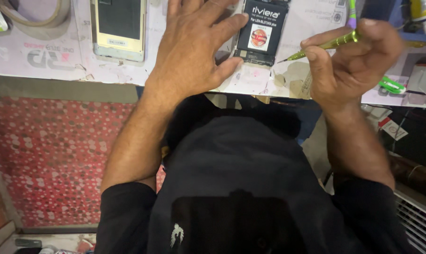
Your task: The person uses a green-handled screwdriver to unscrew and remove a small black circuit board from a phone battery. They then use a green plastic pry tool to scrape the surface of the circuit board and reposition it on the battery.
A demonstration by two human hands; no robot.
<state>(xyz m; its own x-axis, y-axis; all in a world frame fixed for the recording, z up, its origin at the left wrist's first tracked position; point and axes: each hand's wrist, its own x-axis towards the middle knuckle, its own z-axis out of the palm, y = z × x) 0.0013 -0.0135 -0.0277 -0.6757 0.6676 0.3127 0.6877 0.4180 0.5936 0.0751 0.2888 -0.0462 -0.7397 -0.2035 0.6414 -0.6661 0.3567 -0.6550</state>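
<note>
The left hand (pixel 189 49) lies palm down on the worktop (pixel 57 61), forearm running up from a black sleeve at the lower left; its fingers are spread flat and hold nothing, the thumb stretched out to the right with its tip touching the near left edge of an opened phone (pixel 262 33), the forefinger resting against the phone's left side higher up; the remaining fingertips pass out of view at the top edge.

The right hand (pixel 351 61) is raised at the wrist, back of the hand toward the camera, fingers curled in tight around a slim green-gold screwdriver (pixel 323 45); the thumb and forefinger pinch the shaft and the other fingers fold behind it; the tool slants down to the left, its fine tip hanging just beside the phone's lower right corner, apart from it as far as can be told.

The opened phone lies back-up between the two hands, a black battery with a round red label filling its shell, a strip of circuit board showing at the near end.

Beyond the left hand's little-finger side lies a second phone (pixel 119 28), pale-framed with a dark panel; further left a roll of tape (pixel 31 16); just past the right hand's knuckles a small green object (pixel 391 85) rests on the worktop.
</note>
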